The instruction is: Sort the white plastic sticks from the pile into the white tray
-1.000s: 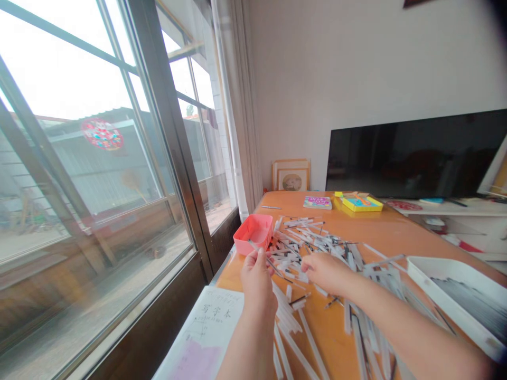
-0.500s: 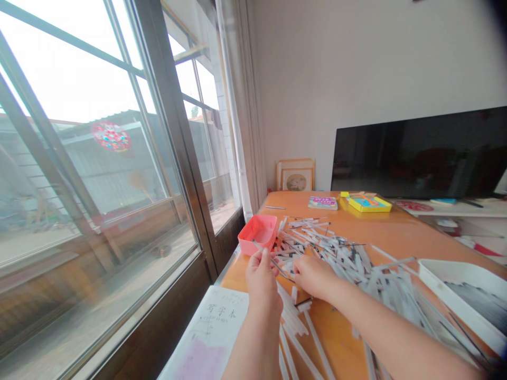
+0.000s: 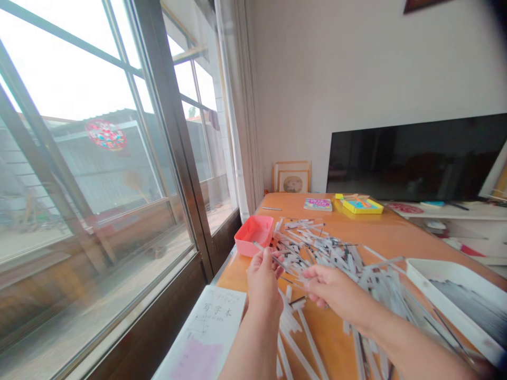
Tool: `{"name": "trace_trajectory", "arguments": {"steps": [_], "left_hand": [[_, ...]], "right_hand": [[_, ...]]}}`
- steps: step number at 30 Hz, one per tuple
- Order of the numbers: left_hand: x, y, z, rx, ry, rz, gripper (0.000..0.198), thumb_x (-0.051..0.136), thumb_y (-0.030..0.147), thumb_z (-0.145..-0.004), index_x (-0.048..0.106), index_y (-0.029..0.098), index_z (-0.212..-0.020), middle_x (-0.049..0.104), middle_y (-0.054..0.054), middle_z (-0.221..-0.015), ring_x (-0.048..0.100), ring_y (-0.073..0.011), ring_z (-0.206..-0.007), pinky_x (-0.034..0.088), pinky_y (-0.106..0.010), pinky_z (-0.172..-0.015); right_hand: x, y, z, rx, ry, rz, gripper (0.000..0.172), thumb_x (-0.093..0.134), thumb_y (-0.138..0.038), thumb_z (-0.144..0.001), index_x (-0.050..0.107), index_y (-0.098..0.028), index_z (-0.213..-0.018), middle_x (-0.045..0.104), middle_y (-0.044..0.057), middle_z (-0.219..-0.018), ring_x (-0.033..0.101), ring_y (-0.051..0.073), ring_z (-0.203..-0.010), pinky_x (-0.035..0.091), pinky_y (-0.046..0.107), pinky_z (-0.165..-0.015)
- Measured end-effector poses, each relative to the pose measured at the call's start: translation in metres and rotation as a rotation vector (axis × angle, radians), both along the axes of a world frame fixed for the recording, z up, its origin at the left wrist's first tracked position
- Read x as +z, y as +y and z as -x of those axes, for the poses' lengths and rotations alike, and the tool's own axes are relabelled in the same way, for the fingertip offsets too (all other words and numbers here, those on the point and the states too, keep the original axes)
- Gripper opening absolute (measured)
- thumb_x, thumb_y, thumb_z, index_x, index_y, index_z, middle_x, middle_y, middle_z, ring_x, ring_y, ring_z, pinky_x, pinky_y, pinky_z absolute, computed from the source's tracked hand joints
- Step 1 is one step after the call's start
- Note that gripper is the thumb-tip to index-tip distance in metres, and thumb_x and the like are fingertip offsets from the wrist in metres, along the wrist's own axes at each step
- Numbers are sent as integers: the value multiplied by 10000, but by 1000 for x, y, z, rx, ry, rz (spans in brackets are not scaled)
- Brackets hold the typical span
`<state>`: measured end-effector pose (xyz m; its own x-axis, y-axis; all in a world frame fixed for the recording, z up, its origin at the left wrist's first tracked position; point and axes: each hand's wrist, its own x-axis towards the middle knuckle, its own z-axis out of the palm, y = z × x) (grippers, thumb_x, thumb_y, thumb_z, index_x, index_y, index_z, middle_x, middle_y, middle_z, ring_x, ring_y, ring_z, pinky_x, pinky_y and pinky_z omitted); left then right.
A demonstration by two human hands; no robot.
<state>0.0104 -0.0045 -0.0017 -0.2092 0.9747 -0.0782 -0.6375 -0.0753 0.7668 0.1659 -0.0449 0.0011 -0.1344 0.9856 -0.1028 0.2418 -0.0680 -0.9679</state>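
My left hand point(image 3: 264, 274) is closed in a pinch on a slim pen-like tube point(image 3: 258, 245). Its grey end points up and left, in front of the pink plastic box point(image 3: 244, 244). To the right, my right hand point(image 3: 327, 285) hovers low over the table with its fingers loosely apart; I make out nothing between them. Around and beyond both hands spreads a heap of translucent white tubes point(image 3: 336, 256), many with dark ends. Longer clear tubes point(image 3: 311, 338) lie below the right hand, partly hidden by the forearms.
A white tray point(image 3: 420, 269) holding many thin dark sticks stands at the right. The writing booklet point(image 3: 209, 322) lies at the near left. Farther back are a small colourful book point(image 3: 317, 205), a yellow box point(image 3: 364, 207) and a pen point(image 3: 272, 209). Glass windows run along the left.
My right hand has drawn back to the right from the left hand, and its fingers have loosened. My left hand keeps its pinch on the tube. The view has shifted slightly.
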Motion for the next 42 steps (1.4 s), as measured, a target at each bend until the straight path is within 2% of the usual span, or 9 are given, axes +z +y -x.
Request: {"name": "trace_trajectory", "arguments": {"steps": [7,16,23,28,32,42], "left_hand": [[0,-4,-7,-36,19,-35,381,752,494,-778,642,162,-930,687,-54,-853,617,-113,-700,465,-236,-654],[-3,-4,-10,-58,11,-19,351,783,433,-756,645,165,-937,688,-46,-840,608,-108,-695,470,-232,-667],[-4,-7,-16,-118,34,-48,365,783,449,-761,656,160,-943,698,-70,-873,616,-112,-708,459,-222,-658],[0,-11,-18,-108,26,-54,346,778,450,-769,642,162,-907,695,-66,-867,615,-115,-714,469,-231,-674],[2,-14,-19,-102,31,-63,335,768,451,-780,638,165,-894,689,-56,-857,610,-113,-714,475,-236,-686],[-1,-15,-25,-134,58,-153,327,742,470,-807,644,175,-908,695,-51,-860,619,-123,-743,492,-257,-739]], "right_hand": [[0,-19,6,-28,149,4,279,670,-385,-784,658,-174,-966,615,-4,-738,562,138,-686,433,249,-618],[-11,-8,3,6,143,-28,233,592,-338,-852,633,-168,-1007,574,-21,-727,519,127,-678,402,250,-601],[-4,-8,4,-8,130,-51,168,592,-280,-847,634,-180,-975,561,-32,-723,457,107,-632,355,238,-563],[-6,-7,1,-40,226,-31,226,614,-364,-873,631,-166,-980,575,-27,-715,480,99,-624,350,215,-543],[-11,-7,-1,-9,311,30,300,598,-464,-890,609,-165,-894,629,-1,-733,504,88,-583,334,195,-494],[-1,-10,-2,-50,326,15,333,623,-511,-841,574,-182,-821,570,-40,-631,397,58,-471,246,180,-422]]}}
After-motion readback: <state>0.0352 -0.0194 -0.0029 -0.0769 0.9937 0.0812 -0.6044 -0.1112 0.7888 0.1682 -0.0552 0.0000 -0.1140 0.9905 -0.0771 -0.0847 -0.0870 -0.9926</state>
